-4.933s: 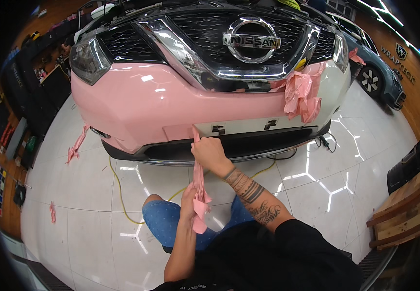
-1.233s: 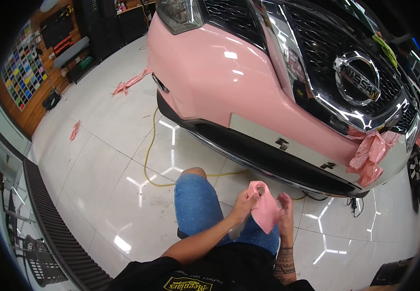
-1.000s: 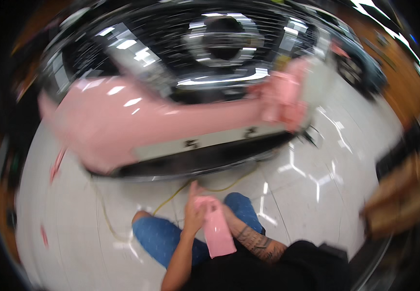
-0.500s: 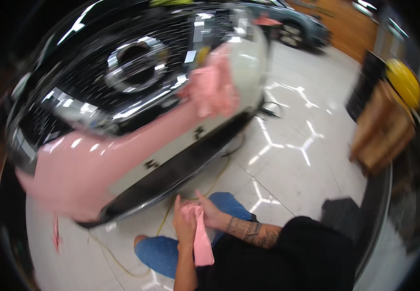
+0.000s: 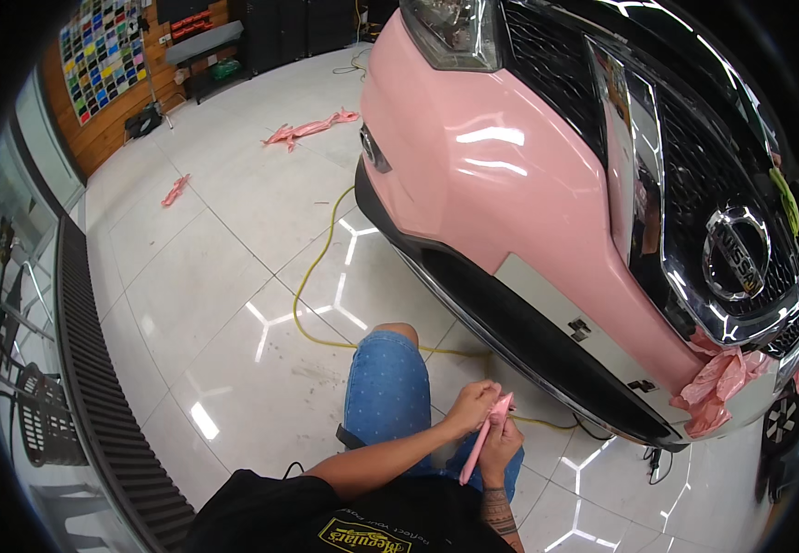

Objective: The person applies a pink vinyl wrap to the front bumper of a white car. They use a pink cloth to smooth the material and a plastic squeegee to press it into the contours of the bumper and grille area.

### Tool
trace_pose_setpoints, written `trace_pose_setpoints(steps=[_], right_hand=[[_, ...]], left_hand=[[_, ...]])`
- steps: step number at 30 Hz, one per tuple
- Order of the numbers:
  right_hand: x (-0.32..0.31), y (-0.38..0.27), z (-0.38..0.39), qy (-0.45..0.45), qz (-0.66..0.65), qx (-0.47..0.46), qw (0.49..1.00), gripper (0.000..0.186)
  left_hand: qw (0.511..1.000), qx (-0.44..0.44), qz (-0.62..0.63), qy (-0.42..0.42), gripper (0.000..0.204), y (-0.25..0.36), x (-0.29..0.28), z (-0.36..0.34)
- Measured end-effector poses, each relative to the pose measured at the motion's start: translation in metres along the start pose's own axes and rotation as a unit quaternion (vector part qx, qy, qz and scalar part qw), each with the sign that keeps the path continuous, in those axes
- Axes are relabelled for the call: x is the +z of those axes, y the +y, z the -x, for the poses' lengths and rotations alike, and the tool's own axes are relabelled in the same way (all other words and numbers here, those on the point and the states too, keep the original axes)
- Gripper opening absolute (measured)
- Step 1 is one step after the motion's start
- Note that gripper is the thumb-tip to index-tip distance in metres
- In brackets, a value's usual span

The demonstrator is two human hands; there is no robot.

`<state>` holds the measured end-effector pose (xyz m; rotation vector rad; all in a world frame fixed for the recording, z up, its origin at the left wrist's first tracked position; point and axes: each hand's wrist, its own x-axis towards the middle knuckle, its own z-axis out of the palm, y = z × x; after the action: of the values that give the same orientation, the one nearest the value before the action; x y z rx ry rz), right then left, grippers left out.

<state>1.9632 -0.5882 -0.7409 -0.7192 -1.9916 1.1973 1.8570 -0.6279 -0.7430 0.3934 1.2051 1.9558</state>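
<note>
In front of my knees, both hands hold a crumpled strip of pink vinyl wrap film (image 5: 480,450) with a long folded tail hanging down. My left hand (image 5: 473,407) is closed on its upper end, fingers pinched. My right hand (image 5: 503,450), below a tattooed wrist, is wrapped round the bunched part, close beside the left. Beyond them stands a car's front bumper (image 5: 519,157), largely covered in smooth pink film. A pale uncovered band (image 5: 547,295) shows low on it. Loose wrinkled pink film (image 5: 720,382) bunches below the grille at the right.
A yellow cord (image 5: 303,304) runs over the tiled floor and passes behind my knees toward the car. Scraps of pink film (image 5: 312,129) lie on the floor at the far left. A dark grating (image 5: 109,405) and a plastic basket (image 5: 45,415) are at the left.
My view has swung left, so the car now sits at the right and the far-left floor shows. My hands stay on the film strip and are now closer together, fingers more closed.
</note>
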Motion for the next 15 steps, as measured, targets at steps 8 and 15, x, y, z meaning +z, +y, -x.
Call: trace_pose_setpoints(steps=[8,15], right_hand=[[0.004,-0.033,-0.025,0.057,0.096,-0.213,0.971,0.053],[0.028,-0.014,-0.034,-0.069,0.162,-0.146,0.973,0.077]], left_hand=[[0.902,-0.329,0.216,-0.181,0.038,0.001,-0.032,0.014],[0.971,-0.221,0.045,-0.078,0.039,0.045,-0.061,0.034]])
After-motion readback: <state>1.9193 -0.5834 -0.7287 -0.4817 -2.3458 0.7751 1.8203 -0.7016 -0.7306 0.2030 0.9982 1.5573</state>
